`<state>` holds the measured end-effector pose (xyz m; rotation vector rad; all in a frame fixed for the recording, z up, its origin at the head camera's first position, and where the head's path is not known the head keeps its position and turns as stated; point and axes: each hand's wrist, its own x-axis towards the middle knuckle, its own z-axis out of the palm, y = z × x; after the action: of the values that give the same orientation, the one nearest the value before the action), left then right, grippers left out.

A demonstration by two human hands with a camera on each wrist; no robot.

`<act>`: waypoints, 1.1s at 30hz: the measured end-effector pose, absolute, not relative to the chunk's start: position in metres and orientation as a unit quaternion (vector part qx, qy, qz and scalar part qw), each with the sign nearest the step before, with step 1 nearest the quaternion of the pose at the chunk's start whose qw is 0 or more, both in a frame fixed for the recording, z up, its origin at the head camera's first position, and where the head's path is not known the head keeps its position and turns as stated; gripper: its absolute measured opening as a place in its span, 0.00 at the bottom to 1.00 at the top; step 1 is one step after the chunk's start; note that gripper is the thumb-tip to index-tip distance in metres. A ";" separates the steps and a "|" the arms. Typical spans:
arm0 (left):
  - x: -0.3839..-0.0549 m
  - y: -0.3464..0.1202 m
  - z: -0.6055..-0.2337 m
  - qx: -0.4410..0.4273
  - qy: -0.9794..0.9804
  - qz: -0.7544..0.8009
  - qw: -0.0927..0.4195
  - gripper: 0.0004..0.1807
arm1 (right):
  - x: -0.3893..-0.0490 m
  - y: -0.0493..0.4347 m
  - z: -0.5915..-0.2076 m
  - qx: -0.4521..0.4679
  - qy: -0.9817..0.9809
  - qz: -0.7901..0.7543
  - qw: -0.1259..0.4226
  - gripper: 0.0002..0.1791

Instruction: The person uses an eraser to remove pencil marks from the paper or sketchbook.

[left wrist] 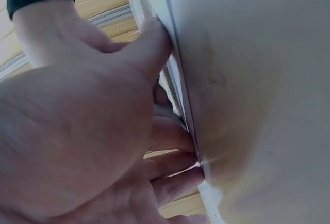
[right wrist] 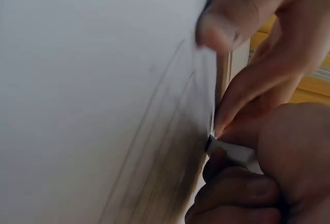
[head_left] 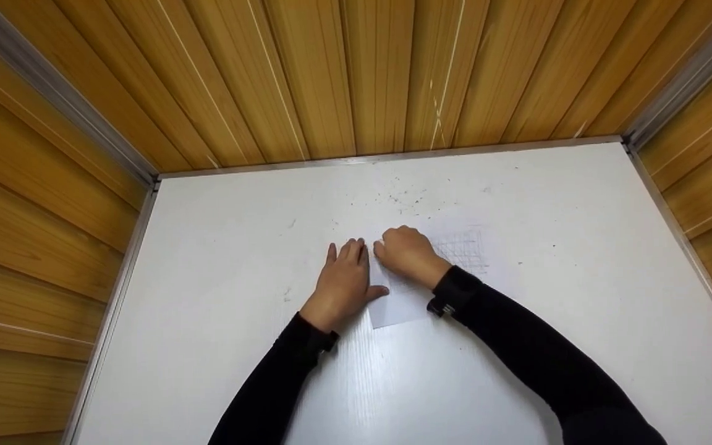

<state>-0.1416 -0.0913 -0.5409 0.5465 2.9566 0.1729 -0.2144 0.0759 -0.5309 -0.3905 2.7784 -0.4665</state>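
We see a white table (head_left: 220,259) boxed in by wood-panelled walls (head_left: 343,74), and near its middle lies a sheet of paper (head_left: 396,309) with a faint pencilled grid (head_left: 464,250) on the part that runs out to the right of the hands. The left hand (head_left: 343,281) lies flat on the table at the paper's left edge, fingers straight and together, pointing toward the far wall, with the thumb reaching over onto the paper. In the left wrist view the thumb (left wrist: 149,43) and the fingertips (left wrist: 175,159) press along the paper's edge (left wrist: 178,87). The right hand (head_left: 408,253) sits on the paper just right of the left hand, almost touching it, with its knuckles raised and fingers curled down. In the right wrist view the fingertips (right wrist: 227,115) pinch the paper (right wrist: 103,79) at its edge, where a small white fold or corner (right wrist: 232,152) shows between them (the view is too close and dim for us to tell which layer that is). Both arms wear black sleeves (head_left: 282,371), and a dark band (head_left: 445,303) sits at the right wrist. Beyond the paper, toward the far wall, small dark specks (head_left: 402,198) are scattered on the table.
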 end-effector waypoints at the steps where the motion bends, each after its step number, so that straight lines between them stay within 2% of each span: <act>1: -0.142 -0.090 -0.541 0.179 0.980 0.053 0.069 0.60 | -0.216 0.086 -0.532 -0.133 0.967 -0.164 0.141 0.26; 4: -0.142 -0.089 -0.540 0.175 0.980 0.043 0.081 0.61 | -0.222 0.129 -0.529 -0.111 0.967 -0.183 0.137 0.27; 10: -0.142 -0.090 -0.539 0.180 0.980 0.028 0.086 0.60 | -0.230 0.225 -0.519 -0.025 0.965 -0.205 0.162 0.33; 16: -0.145 -0.091 -0.542 0.175 0.981 0.028 0.084 0.61 | -0.232 0.258 -0.514 -0.007 0.967 -0.191 0.166 0.33; 21: -0.142 -0.090 -0.543 0.180 0.979 0.030 0.091 0.61 | -0.226 0.235 -0.518 -0.014 0.968 -0.197 0.153 0.33; 27: -0.142 -0.092 -0.542 0.181 0.980 0.029 0.081 0.62 | -0.217 0.155 -0.522 -0.067 0.958 -0.223 0.167 0.32; 33: -0.144 -0.094 -0.542 0.186 0.979 0.043 0.069 0.61 | -0.214 0.089 -0.529 -0.120 0.962 -0.197 0.144 0.29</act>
<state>-0.1436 -0.0939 -0.5422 0.5599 2.9480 0.1280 -0.2144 0.0892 -0.5291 -0.3470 2.7738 -0.5689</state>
